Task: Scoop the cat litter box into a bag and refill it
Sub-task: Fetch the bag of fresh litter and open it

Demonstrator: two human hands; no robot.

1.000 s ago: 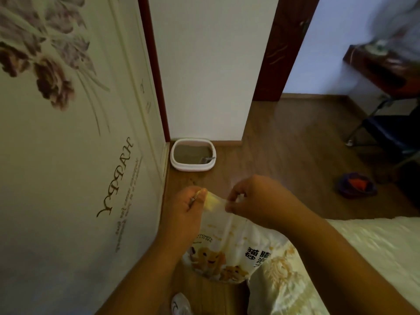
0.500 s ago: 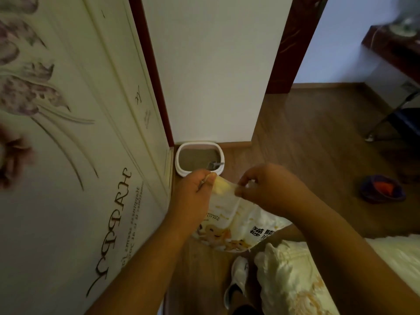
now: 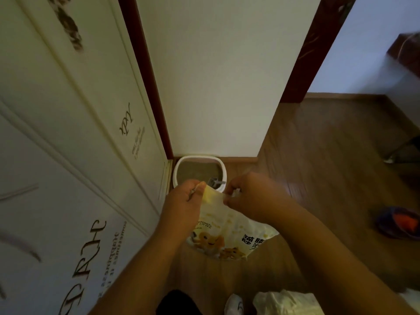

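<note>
Left hand [image 3: 181, 202]: pinches one top corner of litter bag [image 3: 223, 233].
Right hand [image 3: 252, 196]: pinches the top edge opposite.
Bag: hangs between both hands, above floor, just short of litter box [image 3: 221, 168].
Handling: soft film, likely heavy, saggy; grip top seam, support underneath when pouring.

Glossy plastic litter bag [image 3: 225, 233]; smooth white plastic litter box [image 3: 223, 172]; semi-gloss wood floor [image 3: 329, 178].
</note>
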